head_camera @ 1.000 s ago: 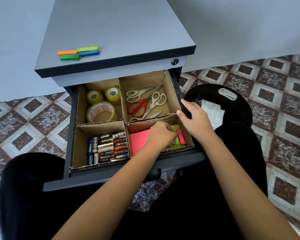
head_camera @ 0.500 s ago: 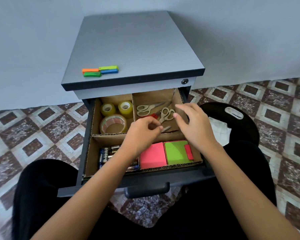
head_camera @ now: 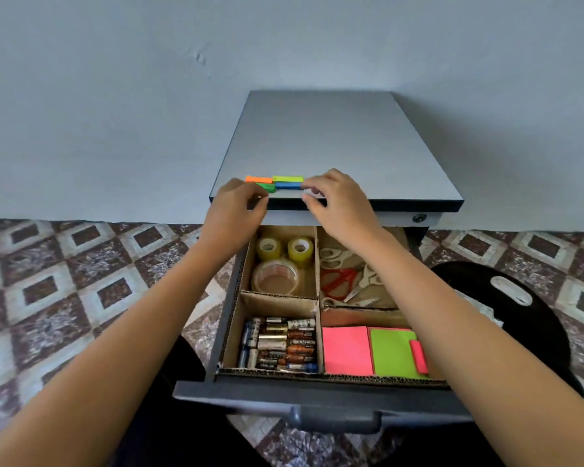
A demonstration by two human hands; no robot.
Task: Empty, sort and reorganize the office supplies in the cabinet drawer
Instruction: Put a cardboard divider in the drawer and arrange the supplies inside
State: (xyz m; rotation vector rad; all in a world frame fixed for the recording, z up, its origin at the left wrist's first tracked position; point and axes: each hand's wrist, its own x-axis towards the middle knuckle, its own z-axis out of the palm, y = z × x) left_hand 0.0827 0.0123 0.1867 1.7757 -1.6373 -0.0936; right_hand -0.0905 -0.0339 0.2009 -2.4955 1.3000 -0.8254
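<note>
Four small coloured note pads lie at the front left of the grey cabinet top (head_camera: 334,139): orange (head_camera: 258,179), yellow-green (head_camera: 288,179), green (head_camera: 268,187), blue (head_camera: 288,185). My left hand (head_camera: 236,205) curls at the green pad and hides part of it; I cannot tell whether it grips. My right hand (head_camera: 339,200) touches the blue pad's right end with spread fingertips. Below, the open drawer (head_camera: 317,396) has cardboard compartments holding tape rolls (head_camera: 277,264), scissors (head_camera: 341,281), batteries (head_camera: 280,343), and pink (head_camera: 346,350) and green sticky notes (head_camera: 393,353).
A black round seat (head_camera: 520,332) with a white item on it stands right of the drawer. Patterned floor tiles (head_camera: 64,281) lie on both sides, a plain wall stands behind the cabinet. My dark-clothed legs are under the drawer front.
Both hands rose out of the drawer's front right compartment, passed over the scissors, and now rest at the coloured pads on the cabinet top. My head tilted up.
</note>
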